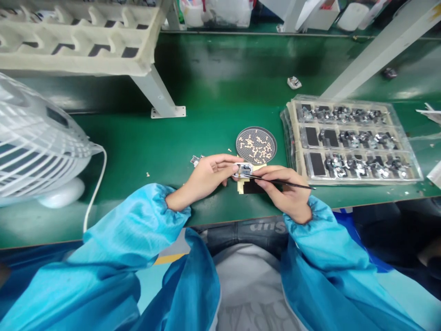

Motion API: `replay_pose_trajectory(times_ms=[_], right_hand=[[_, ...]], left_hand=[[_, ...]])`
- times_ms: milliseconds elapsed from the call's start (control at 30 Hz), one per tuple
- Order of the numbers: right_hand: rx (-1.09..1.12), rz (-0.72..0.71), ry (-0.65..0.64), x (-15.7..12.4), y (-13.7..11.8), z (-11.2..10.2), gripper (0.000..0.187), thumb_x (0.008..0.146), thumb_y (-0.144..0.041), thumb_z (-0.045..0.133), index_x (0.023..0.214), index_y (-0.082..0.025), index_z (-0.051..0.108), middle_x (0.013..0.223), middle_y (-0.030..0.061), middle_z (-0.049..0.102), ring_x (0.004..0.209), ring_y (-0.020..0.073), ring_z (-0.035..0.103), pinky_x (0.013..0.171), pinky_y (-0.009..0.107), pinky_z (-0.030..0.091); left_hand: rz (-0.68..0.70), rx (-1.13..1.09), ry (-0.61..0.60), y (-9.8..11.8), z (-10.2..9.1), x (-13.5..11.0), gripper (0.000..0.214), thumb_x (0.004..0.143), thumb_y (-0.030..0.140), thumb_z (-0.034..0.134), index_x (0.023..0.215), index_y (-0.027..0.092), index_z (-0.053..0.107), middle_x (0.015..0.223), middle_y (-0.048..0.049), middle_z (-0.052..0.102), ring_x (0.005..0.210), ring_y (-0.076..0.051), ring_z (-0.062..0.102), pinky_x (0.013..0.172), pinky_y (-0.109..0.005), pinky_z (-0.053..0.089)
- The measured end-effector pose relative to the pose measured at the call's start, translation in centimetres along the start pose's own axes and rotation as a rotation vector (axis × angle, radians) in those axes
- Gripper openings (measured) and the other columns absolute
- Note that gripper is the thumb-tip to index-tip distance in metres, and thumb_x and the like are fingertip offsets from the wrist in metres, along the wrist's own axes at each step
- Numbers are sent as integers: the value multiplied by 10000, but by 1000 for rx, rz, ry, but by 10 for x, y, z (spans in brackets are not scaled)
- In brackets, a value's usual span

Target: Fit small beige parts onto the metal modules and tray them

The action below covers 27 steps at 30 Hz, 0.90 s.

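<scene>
My left hand [206,177] is closed round a small metal part [243,169], pinching it between thumb and fingertips just above the green bench. My right hand [287,191] grips thin black tweezers [289,183] like a pen, their tips touching the part. Under the hands lies a yellow and black sheet [248,186]. Just behind them sits a round grey dish [256,145] with several tiny tan pieces in it. Both arms wear blue sleeves.
A clear plastic tray [351,139] of several metal parts lies at the right. A white fan [34,142] with its cord stands at the left. A white rack leg and foot plate [165,108] stand behind. One small loose part [294,82] lies further back.
</scene>
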State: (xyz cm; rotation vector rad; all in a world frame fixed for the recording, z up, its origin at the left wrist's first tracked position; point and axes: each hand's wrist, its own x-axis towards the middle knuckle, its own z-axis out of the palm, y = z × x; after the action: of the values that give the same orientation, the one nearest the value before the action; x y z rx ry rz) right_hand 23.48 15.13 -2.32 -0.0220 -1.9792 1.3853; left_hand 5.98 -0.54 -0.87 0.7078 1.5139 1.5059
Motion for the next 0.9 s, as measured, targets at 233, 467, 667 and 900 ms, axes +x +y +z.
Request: replay_pose_trajectory(times_ms=[233,467,667,900], right_hand=[[-5,3,-107,1,-1,-1,270,876,-81,776,1087,-245,733,1114,62,793,1038,225,766,935,403,642],[-26,-13,-133,3,-1,-2,249,896,-100,765,1097,-241,727,1135,70,791,1057,219,763,948,404,637],[-74,12,-178,4,-1,-1,166,931,-160,743,1076,-241,731,1113,66,799,1047,212,770,944,390,643],[-126,-130,-215,2,1,-5,285,920,-85,717,1136,-270,742,1148,45,804,1046,207,779,903,375,654]], left_hand=[[32,51,25,4,1,-1,359,866,372,813,1145,146,796,1004,-119,799,701,-149,701,501,-195,473],[39,74,28,4,1,-2,359,848,401,831,1122,169,815,931,-101,801,656,-151,686,499,-213,485],[46,95,34,0,4,-4,382,824,442,848,1098,177,826,1014,-94,808,836,-212,755,756,-301,629],[1,81,34,-1,3,-4,387,854,387,824,1159,151,798,1040,-108,805,811,-200,757,675,-268,610]])
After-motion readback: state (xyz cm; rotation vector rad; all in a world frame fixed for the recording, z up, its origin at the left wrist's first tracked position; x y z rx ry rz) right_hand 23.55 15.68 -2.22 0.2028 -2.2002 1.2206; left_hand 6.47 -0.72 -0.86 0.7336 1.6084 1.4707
